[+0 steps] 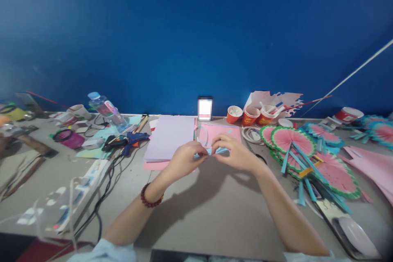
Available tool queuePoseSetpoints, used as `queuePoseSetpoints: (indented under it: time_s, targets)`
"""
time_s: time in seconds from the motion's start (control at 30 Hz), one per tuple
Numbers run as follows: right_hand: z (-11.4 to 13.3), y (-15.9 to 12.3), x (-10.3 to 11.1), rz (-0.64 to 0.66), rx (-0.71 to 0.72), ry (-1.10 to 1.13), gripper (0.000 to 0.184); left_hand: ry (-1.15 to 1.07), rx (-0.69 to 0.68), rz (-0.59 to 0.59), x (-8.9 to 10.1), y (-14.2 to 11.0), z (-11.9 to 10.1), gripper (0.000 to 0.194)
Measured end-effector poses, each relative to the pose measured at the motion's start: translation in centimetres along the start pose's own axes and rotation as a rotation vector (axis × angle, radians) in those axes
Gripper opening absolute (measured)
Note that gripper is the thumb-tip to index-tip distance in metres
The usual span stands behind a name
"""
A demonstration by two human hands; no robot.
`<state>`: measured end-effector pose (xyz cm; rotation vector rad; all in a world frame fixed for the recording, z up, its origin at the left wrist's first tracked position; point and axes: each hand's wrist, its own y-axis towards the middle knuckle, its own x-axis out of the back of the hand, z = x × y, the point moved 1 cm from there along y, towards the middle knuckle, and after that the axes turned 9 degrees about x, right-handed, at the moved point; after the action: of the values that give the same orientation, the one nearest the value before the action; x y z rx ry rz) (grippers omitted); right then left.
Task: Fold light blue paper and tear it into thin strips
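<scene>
Both my hands meet above the middle of the table, fingertips close together. Between them runs a narrow light blue paper strip (221,152). My left hand (187,156), with a dark red bead bracelet (148,196) on its wrist, pinches one part of the strip. My right hand (233,152) pinches the strip just beside it, fingers curled over the top. Part of the strip is hidden behind the fingers. Behind my left hand lies a stack of lilac paper (172,137), and pink paper (225,132) lies behind my right hand.
Pink, green-edged watermelon paper fans (293,141) with blue handles lie at right, near a white mouse (357,233). Red paper cups (234,114) and a lit phone (205,109) stand by the blue wall. At left are a blue glue gun (133,141), a bottle (107,109) and a power strip (82,196).
</scene>
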<state>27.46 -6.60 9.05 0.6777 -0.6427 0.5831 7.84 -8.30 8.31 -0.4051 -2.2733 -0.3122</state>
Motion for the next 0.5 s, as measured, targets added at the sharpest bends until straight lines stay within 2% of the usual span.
queuePoseSetpoints:
  time_s: [0.2, 0.5]
  targets:
    - [0.82, 0.45, -0.62, -0.020, 0.010, -0.022, 0.012, 0.037, -0.031, -0.027, -0.31, -0.12, -0.15, 0.017]
    - [0.61, 0.31, -0.44, -0.009, -0.039, -0.020, 0.013, 0.049, -0.031, -0.025, -0.22, -0.32, -0.47, 0.017]
